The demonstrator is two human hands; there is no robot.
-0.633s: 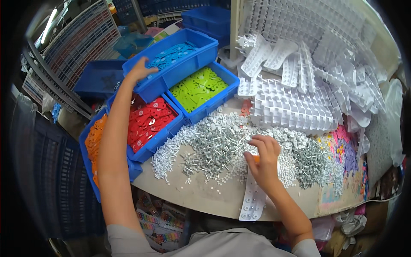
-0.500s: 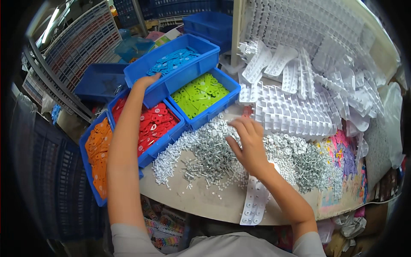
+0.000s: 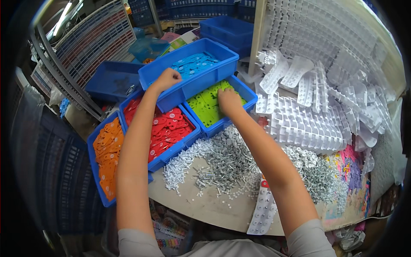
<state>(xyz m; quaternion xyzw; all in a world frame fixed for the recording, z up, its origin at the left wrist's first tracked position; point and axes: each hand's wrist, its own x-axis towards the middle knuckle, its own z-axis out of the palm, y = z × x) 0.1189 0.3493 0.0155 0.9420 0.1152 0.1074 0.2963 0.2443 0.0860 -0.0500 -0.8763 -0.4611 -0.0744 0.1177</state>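
R hand [image 3: 229, 99] has left the pile of metal pins [image 3: 231, 165], now down in bin of green tags [image 3: 205, 109], fingers curled onto tags; grip unclear. L hand [image 3: 166, 79] still fisted on rim of blue-tag bin [image 3: 192, 83].

So, counting: four blue bins with coloured tags, one each of orange [image 3: 107, 158] near left, red [image 3: 165, 130] next to it, green [image 3: 212, 107] right of that, and blue tags [image 3: 195, 64] in the far one. Three more blue bins behind: one far left [image 3: 109, 81], one pale [image 3: 147, 47], one far back [image 3: 227, 30]. One pile of small grey metal parts [image 3: 227, 162] on the worktop [image 3: 209, 205], way too many to count. Same with the white plastic strips [image 3: 308, 124] on the right. Two hands: left [image 3: 167, 78], right [image 3: 229, 100].
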